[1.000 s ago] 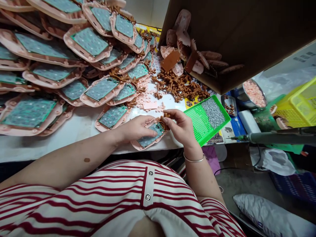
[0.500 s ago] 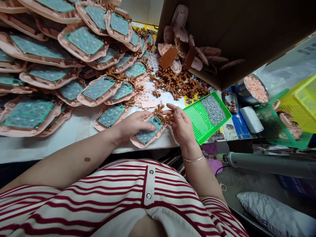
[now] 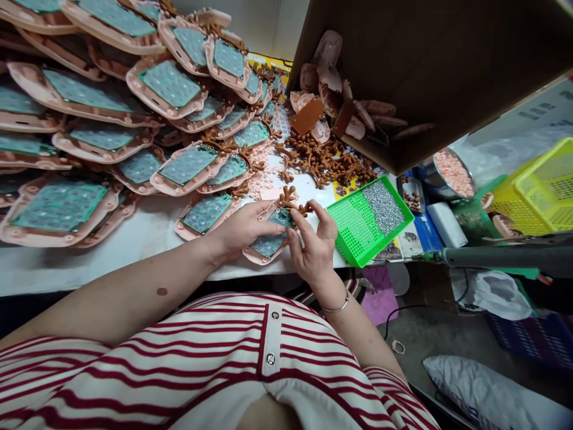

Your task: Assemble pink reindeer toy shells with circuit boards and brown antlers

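My left hand (image 3: pixel 246 228) grips a pink shell (image 3: pixel 256 255) by its left side, its thumb lying on the teal circuit board (image 3: pixel 269 243) inside. A brown antler-shaped piece (image 3: pixel 287 196) sits at the shell's upper end. My right hand (image 3: pixel 314 239) is at the shell's right edge, with bent fingers near the antler piece and the thumb by the board. Whether its fingertips pinch something small is hidden. Just left of my left hand lies another pink shell with a board (image 3: pixel 206 213).
Stacked pink shells with boards (image 3: pixel 58 206) fill the left. Brown antler pieces (image 3: pixel 320 156) lie heaped behind my hands. To the right are a green tray (image 3: pixel 358 258) with screws (image 3: pixel 384 206), a tilted cardboard box (image 3: pixel 385 54), a metal bowl (image 3: pixel 452 173) and a yellow basket (image 3: pixel 537 197).
My right hand has moved left and curled in over the board's right side. My left hand still holds the shell. The camera view has shifted slightly.
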Motion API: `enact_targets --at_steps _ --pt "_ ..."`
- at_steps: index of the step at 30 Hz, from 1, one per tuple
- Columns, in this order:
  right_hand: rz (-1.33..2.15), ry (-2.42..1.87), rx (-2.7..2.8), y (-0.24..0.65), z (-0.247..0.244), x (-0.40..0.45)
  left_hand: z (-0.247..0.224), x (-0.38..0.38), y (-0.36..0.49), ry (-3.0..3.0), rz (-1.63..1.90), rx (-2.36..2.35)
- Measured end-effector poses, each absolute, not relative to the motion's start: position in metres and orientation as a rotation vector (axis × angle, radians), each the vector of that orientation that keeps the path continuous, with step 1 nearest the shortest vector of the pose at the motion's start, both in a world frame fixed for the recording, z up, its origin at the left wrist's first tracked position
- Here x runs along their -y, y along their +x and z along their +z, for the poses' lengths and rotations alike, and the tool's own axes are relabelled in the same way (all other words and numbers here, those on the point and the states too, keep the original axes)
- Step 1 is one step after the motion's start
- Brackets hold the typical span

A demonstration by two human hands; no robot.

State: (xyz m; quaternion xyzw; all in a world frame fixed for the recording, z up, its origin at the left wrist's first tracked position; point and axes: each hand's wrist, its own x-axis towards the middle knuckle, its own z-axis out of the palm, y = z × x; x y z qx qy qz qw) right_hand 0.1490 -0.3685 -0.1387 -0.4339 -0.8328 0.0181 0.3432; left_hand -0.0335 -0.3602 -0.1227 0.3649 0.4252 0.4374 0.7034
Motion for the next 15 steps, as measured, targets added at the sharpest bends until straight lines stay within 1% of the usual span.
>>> enact_targets --at_steps 3,5,10,13,15 --pt "-0.141 -1.124 2.241 0.148 -0.139 0.368 -0.119 0.362 -0.033 0.943 1.021 -1.002" --pt "-0.195 -1.123 2.260 0.147 -0.137 0.368 -0.118 0.362 -0.032 0.999 1.040 -1.019" --pt "-0.130 -1.215 2.232 0.142 -0.137 0.369 -0.123 0.363 -0.031 0.913 1.023 -0.988" --pt "-0.140 -1.251 2.238 0.141 -0.140 0.376 -0.125 0.368 -0.031 0.914 1.006 -1.066" --pt "-0.149 -1.248 2.211 0.140 -0.143 0.381 -0.127 0.372 -0.033 0.966 0.936 -1.127"
